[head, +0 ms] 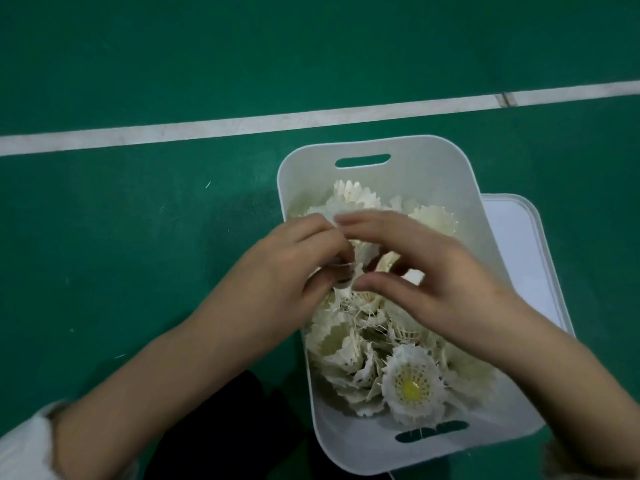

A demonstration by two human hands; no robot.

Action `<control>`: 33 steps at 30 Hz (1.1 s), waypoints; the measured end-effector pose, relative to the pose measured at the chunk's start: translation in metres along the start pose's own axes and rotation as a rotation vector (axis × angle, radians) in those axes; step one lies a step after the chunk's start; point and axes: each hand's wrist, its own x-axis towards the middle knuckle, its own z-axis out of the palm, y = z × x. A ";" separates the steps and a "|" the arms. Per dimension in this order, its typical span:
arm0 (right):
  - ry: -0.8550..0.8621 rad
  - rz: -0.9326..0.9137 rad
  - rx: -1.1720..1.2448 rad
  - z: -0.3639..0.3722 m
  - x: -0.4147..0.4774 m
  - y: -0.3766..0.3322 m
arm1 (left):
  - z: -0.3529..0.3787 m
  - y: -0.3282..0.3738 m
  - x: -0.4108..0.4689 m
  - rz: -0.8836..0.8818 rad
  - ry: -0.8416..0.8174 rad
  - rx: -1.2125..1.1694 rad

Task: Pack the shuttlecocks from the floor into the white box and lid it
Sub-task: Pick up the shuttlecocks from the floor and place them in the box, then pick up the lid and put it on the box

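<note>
Blurred: both hands [346, 268] over the white box [433, 161]. Mostly hidden behind the box: lid [519, 244]. Cut off near: both forearms, dark clothing [225, 427].

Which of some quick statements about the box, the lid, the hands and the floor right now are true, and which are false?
1. The white box holds many shuttlecocks. True.
2. The lid is on the box. False: it lies on the floor beside it, partly under it.
3. Both the left hand and the right hand are over the box. True.
4. The floor is red. False: green, with a white line.
</note>
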 end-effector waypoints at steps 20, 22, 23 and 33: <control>0.090 0.405 -0.380 0.017 0.032 0.073 | -0.002 -0.029 -0.016 -0.473 -0.210 0.379; 0.094 0.406 -0.390 0.018 0.036 0.073 | 0.005 -0.027 -0.015 -0.503 -0.267 0.342; 0.093 0.402 -0.397 0.019 0.037 0.073 | 0.008 -0.026 -0.014 -0.513 -0.276 0.315; 0.080 0.358 -0.350 0.013 0.018 0.070 | 0.019 -0.028 0.006 -0.497 -0.099 0.419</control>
